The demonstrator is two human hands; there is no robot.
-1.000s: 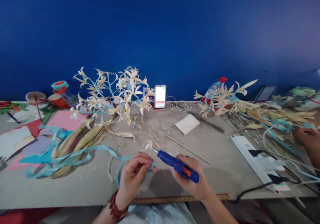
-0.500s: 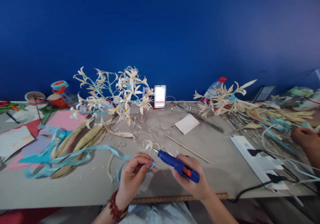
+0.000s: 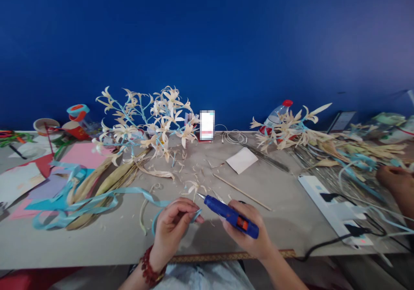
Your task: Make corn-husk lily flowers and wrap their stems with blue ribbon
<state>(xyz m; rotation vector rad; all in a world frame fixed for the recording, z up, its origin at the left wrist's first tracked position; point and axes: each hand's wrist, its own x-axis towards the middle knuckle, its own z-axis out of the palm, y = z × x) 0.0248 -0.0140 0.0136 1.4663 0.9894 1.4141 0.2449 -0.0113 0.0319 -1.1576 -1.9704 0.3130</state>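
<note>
My left hand [image 3: 176, 221] is closed, pinching the end of a light blue ribbon [image 3: 129, 191] that trails away left across the table. A red bead bracelet circles that wrist. My right hand [image 3: 247, 227] wraps round a blue hot glue gun [image 3: 228, 212], whose metal nozzle points up and left, just above and right of my left fingertips. Beyond the nozzle lies a small pale husk flower [image 3: 193, 187]. Whether the nozzle touches the flower I cannot tell. A bunch of dried corn husks [image 3: 106, 191] lies left of my left hand, under part of the ribbon.
Husk flowers on blue stems [image 3: 148, 122] stand at the back left. A phone [image 3: 207, 125] stands at the back. At right are a white power strip [image 3: 333, 210] with black cords, thin wires and another person's hand [image 3: 393, 180]. A thin stick [image 3: 241, 191] lies mid-table.
</note>
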